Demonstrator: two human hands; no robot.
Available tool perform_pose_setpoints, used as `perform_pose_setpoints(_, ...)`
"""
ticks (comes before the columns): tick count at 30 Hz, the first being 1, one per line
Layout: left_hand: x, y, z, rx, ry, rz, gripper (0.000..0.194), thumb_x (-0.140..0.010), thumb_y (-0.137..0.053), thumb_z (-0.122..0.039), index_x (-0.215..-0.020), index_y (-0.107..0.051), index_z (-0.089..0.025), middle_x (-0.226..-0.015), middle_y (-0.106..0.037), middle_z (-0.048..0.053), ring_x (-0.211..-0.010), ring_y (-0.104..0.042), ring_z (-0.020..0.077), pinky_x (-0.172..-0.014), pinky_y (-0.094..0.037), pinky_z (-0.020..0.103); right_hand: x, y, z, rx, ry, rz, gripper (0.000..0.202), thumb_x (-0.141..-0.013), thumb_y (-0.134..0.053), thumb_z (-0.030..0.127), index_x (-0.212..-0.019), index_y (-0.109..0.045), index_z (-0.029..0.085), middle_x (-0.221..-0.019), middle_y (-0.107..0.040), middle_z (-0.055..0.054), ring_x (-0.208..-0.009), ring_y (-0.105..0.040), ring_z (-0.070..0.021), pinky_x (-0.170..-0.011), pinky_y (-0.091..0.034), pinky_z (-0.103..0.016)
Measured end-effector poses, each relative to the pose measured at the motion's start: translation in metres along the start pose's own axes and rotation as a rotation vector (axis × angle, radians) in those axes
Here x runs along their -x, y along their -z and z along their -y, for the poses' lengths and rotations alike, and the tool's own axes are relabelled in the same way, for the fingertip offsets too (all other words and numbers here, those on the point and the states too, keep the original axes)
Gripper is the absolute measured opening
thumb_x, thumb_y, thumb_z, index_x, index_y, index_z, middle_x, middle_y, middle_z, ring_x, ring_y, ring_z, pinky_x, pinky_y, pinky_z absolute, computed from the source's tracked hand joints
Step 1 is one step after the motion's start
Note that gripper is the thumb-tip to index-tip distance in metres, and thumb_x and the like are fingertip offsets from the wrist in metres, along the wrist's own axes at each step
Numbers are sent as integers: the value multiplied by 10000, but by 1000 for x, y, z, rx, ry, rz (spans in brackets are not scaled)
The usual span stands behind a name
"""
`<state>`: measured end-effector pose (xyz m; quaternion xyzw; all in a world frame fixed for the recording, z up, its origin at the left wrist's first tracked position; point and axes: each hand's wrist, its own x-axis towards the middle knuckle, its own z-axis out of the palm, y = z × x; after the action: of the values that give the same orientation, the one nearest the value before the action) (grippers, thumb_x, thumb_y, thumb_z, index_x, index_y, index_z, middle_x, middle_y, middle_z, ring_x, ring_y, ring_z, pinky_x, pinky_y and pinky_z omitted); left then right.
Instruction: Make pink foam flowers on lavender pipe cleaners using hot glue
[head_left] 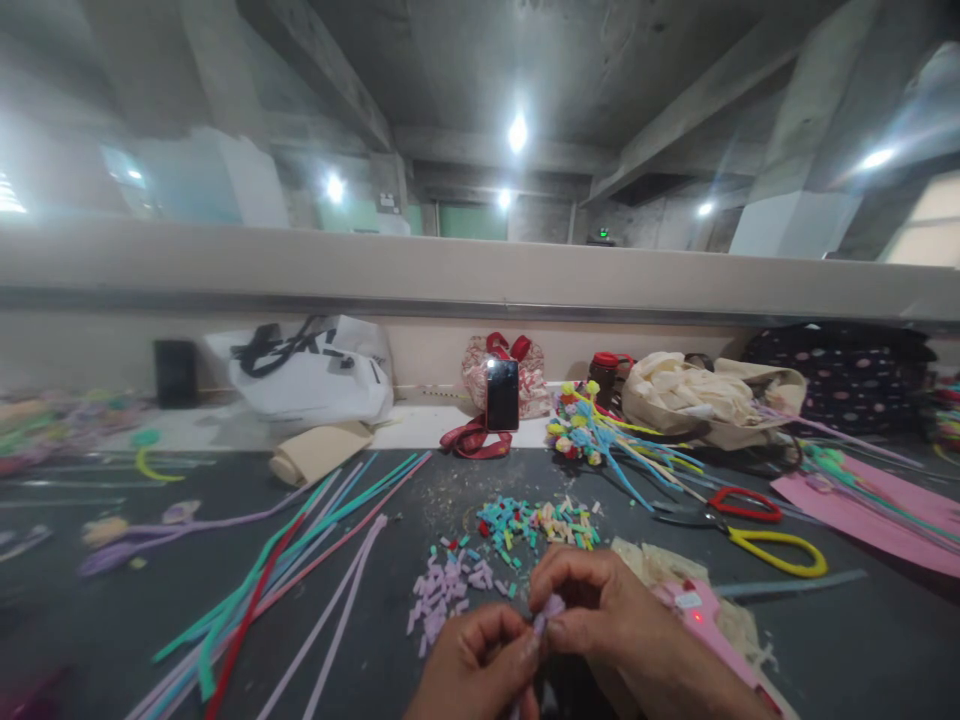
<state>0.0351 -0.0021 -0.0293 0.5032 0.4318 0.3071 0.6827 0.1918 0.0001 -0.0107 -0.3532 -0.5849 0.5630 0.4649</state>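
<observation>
While our left hand (476,665) and right hand (600,615) pinch a small lilac piece (550,607) between fingertips at six o'clock on the counter (862,640), we judge it light, soft and fuzzy, best gripped at its ends; lilac cuttings (446,590) lie at eleven o'clock.

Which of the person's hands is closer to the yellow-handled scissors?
Right. The right hand lies just below-left of the yellow-handled scissors; the left hand sits farther left, beyond the right one.
</observation>
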Motion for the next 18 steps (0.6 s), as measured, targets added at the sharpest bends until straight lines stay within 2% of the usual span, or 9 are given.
perform_pose_setpoints(2,0,1,0,9,-7,8,419,-527,-629,-560,-564,-497,-164,-343,-523,-54,-260,-272,24,-322,-138,176,2,-2,3,-26,-51,4,222,-555,-735,283,-730,-668,164,-690,-560,10,-613,-472,-106,-573,-363,-222)
perform_pose_setpoints(5,-2,3,4,68,-6,5,419,-510,-647,-551,-571,-508,-160,-339,-514,-55,-276,-288,25,-331,-149,171,2,-2,8,-53,-71,-19,352,-548,-723,257,-886,-654,187,-793,-599,-13,-630,-504,-115,-551,-374,-218)
perform_pose_setpoints(8,-7,8,7,166,12,0,412,-500,-666,-533,-592,-526,-157,-367,-519,-51,-300,-322,29,-343,-182,165,-2,5,10,-39,-20,-147,386,-631,-642,336,-992,-610,202,-870,-608,-39,-551,-506,-97,-447,-350,-193)
perform_pose_setpoints(10,-10,12,8,224,18,23,417,-499,-669,-534,-594,-529,-152,-390,-526,-45,-305,-318,22,-342,-185,158,-6,10,8,-21,-14,-258,312,-690,-589,369,-942,-610,185,-790,-608,-23,-478,-482,-73,-402,-322,-175)
perform_pose_setpoints(12,-12,17,8,263,21,59,432,-500,-665,-543,-588,-526,-144,-392,-523,-39,-311,-312,10,-344,-184,142,-9,14,4,4,-37,-341,245,-693,-600,366,-834,-608,166,-624,-568,21,-426,-451,-58,-379,-299,-160)
perform_pose_setpoints(15,-15,21,9,303,39,98,431,-523,-653,-543,-596,-528,-138,-375,-509,-36,-319,-328,5,-349,-191,122,-12,16,-2,49,-79,-348,223,-645,-649,357,-690,-575,152,-449,-460,74,-369,-400,-48,-351,-257,-149)
perform_pose_setpoints(18,-16,23,12,338,63,122,393,-552,-649,-509,-612,-534,-138,-358,-499,-37,-320,-348,11,-351,-205,115,-12,14,-3,86,-90,-332,232,-632,-650,356,-622,-541,151,-433,-462,72,-353,-373,-43,-343,-249,-152)
